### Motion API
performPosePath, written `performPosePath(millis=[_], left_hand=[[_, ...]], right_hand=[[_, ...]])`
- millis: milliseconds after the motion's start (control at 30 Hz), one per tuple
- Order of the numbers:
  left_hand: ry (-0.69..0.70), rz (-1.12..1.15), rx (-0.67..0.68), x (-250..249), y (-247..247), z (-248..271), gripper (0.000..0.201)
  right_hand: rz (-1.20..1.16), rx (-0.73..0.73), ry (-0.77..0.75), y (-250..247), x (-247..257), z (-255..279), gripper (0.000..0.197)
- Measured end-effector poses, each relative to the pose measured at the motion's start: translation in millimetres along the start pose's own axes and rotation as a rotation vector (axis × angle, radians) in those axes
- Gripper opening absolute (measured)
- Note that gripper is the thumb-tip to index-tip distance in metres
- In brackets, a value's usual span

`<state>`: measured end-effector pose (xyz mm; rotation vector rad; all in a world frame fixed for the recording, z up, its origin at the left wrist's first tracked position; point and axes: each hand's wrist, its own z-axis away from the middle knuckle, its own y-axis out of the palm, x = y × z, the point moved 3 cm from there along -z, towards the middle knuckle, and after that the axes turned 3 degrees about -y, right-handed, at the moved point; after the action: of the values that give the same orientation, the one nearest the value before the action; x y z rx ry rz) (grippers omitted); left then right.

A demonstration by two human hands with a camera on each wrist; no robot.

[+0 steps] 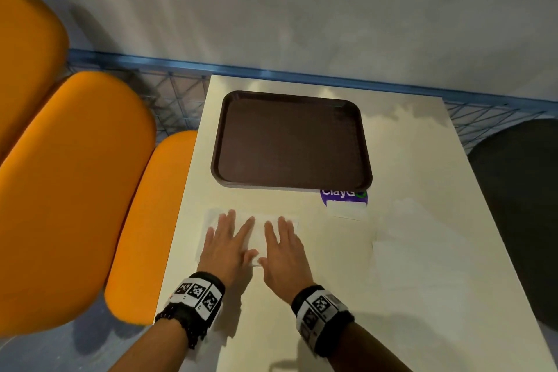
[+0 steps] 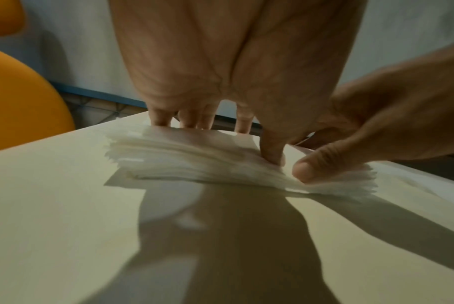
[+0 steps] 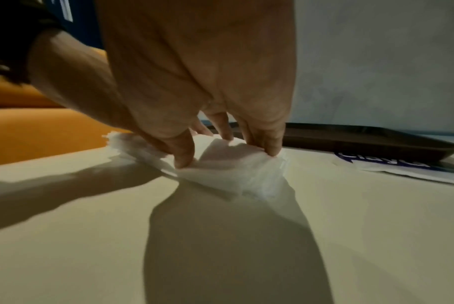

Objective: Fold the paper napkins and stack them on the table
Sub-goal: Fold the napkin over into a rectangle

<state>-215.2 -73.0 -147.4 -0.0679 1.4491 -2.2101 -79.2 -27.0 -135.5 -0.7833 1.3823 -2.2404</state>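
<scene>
Head view. Both hands lie flat, fingers straight and spread, on a white napkin pile (image 1: 256,235) at the near left of the cream worktop (image 1: 422,281). The left hand (image 1: 226,244) covers the pile's left half, the right hand (image 1: 282,248) its right half, thumbs nearly meeting at the near edge. The pile's long axis runs left to right, parallel to the near edge of the worktop. To the right, a small folded white piece (image 1: 347,210) lies over a purple sticker (image 1: 344,195), and a larger pale sheet (image 1: 422,235) lies flat near the right edge; whether it is a napkin cannot be told. A brown tray (image 1: 291,139) sits beyond the pile.

Left wrist view. The pile (image 2: 194,160) shows many layered edges, slightly fanned and ragged at both ends. The left hand's fingers (image 2: 161,119) press its far side, the thumb its near edge; nothing is pinched or curled round.

Right wrist view. The right hand's fingertips (image 3: 271,148) press the pile (image 3: 228,174) flat, and the tray's rim (image 3: 376,139) shows behind.

Judged progress: a stack already stands on the worktop and is being pressed and squared. The uneven edges suggest alignment is unfinished, and the sheet on the right may remain to be folded.
</scene>
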Motion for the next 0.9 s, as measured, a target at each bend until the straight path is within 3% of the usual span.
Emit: performPosePath(millis=[167, 233, 300, 367, 433, 533, 633, 767, 900], left_hand=[[-0.118, -0.106, 0.079, 3, -2, -3, 0.085], [-0.162, -0.162, 0.085, -4, -10, -1, 0.092], [-0.171, -0.122, 0.002, -20, -24, 3, 0.094], [-0.059, 0.05, -0.174, -48, -40, 9, 0.081], [0.118, 0.235, -0.251, -89, -46, 14, 0.052], [0.291, 0.311, -0.085, -158, -30, 13, 0.021], [0.384, 0.264, -0.028, -221, 1, -5, 0.02], [0.244, 0.092, -0.026, -277, 28, -30, 0.038], [0.138, 0.069, 0.012, -289, 45, -44, 0.049]], right_hand=[[-0.01, 0.074, -0.049, -6, -6, 4, 0.087], [-0.133, 0.07, -0.032, -24, -10, 7, 0.081], [-0.278, -0.004, 0.014, -48, -21, 16, 0.069], [-0.38, -0.107, 0.096, -64, -48, 35, 0.054], [-0.46, -0.17, 0.227, -65, -94, 63, 0.036], [-0.457, -0.162, 0.429, -53, -173, 115, 0.025], [-0.341, -0.053, 0.482, -35, -230, 164, 0.032], [-0.319, 0.001, 0.383, -17, -262, 197, 0.041], [-0.305, -0.019, 0.318, -9, -271, 202, 0.042]])
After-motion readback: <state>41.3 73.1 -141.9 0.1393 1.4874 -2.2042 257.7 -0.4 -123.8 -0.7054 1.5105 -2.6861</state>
